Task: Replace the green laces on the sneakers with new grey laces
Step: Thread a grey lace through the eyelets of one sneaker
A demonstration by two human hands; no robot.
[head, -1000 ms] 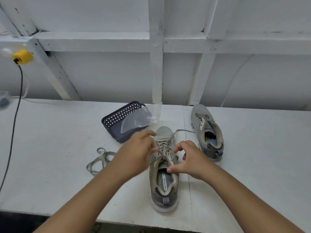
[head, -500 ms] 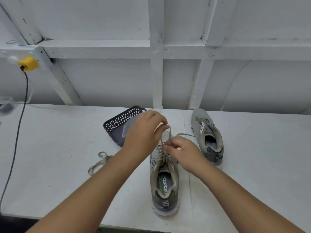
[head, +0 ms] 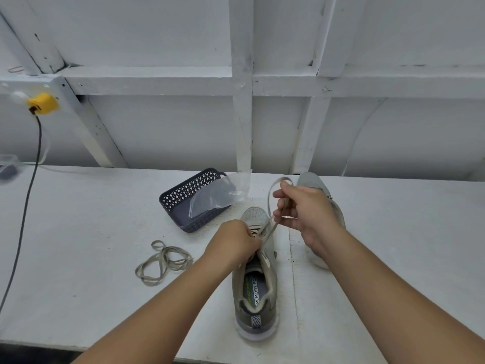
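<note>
A grey sneaker (head: 256, 290) stands heel toward me on the white table (head: 78, 232). My left hand (head: 237, 241) presses down on its laced eyelets, fingers curled around the lace there. My right hand (head: 305, 214) is raised above and to the right of the toe, gripping a pale lace (head: 271, 195) that loops over my fingers and runs taut down to the eyelets. The second sneaker (head: 309, 179) lies behind my right hand, mostly hidden. A loose lace (head: 164, 261) is heaped on the table to the left.
A dark perforated basket (head: 183, 195) holding a clear plastic bag (head: 220, 195) sits behind the sneaker on the left. A black cable (head: 26, 206) hangs from a yellow plug (head: 42, 104) at far left. The wall rises right behind the table.
My right hand rose from the eyelets and pulled the lace up and to the right. My left hand dropped from above the toe onto the eyelets.
</note>
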